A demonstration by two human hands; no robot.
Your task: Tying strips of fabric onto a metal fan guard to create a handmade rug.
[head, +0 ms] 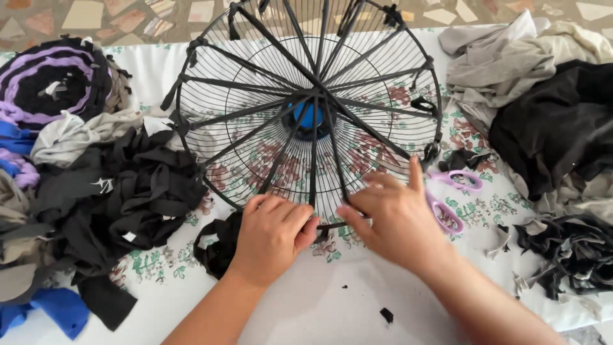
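A round black wire fan guard [268, 108] with a blue hub [308, 116] lies on a floral cloth. Black fabric strips [255, 128] run like spokes from the hub to the rim and are knotted there. My left hand [271, 233] grips the near rim, fingers curled over the wire. My right hand [389, 217] pinches a black strip at the near rim beside it. A loose loop of black fabric [214, 246] hangs below my left hand.
Purple-handled scissors [447, 195] lie right of my right hand. Piles of black, grey and purple fabric [96, 185] sit at left. Grey and black clothes [543, 108] and cut scraps [568, 249] sit at right. Tiled floor [83, 13] shows behind.
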